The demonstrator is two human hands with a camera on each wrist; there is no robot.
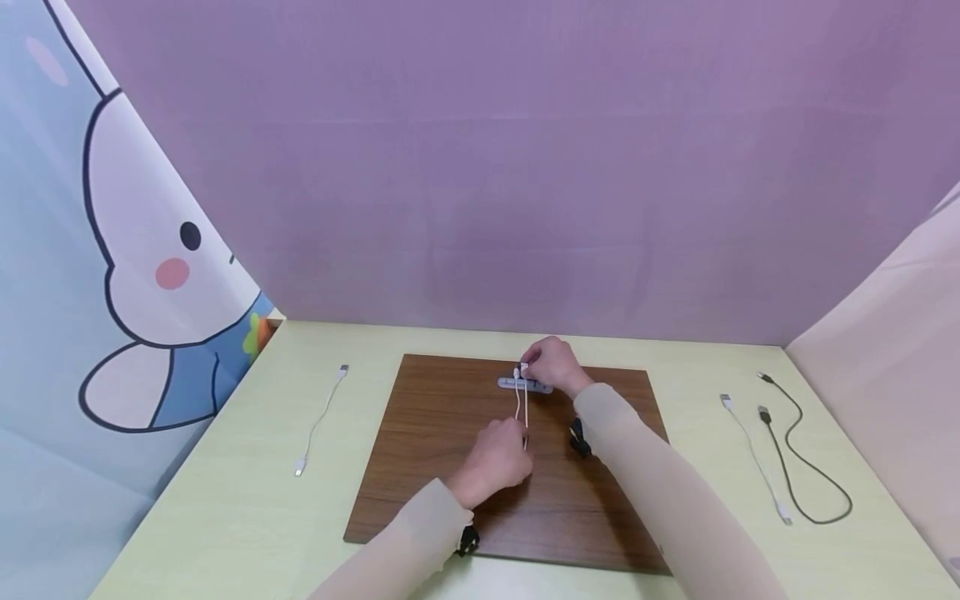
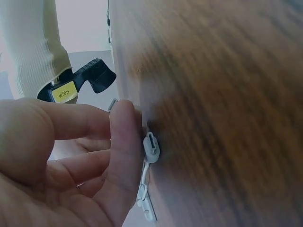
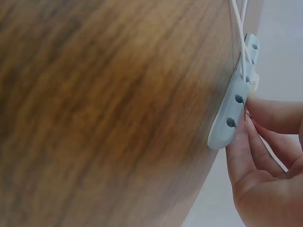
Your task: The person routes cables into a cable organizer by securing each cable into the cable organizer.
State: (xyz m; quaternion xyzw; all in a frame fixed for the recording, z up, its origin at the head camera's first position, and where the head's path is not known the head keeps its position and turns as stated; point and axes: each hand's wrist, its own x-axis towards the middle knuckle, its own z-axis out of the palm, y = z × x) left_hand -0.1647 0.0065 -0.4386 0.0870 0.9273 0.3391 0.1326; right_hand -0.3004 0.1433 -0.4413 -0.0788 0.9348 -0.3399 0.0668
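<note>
A grey-blue cable clip strip (image 1: 538, 387) with several slots lies near the far edge of a brown wooden board (image 1: 427, 450). Two white USB cables (image 1: 527, 408) run from it toward me. My right hand (image 1: 555, 362) pinches one cable's plug end behind the strip; a white plug (image 3: 255, 82) shows by its fingertips. Closer to me, my left hand (image 1: 495, 457) pinches that cable's lower end, and a metal tip (image 2: 112, 105) pokes out above its fingers. Beside the left thumb, the other cable's small connector (image 2: 151, 149) appears against the board.
Left of the board lies a short white cable (image 1: 321, 421). On the right are another white cable (image 1: 757, 462) and a longer black cable (image 1: 806, 458), all on the pale yellow table (image 1: 247, 517). A purple cloth wall (image 1: 525, 208) stands behind the table.
</note>
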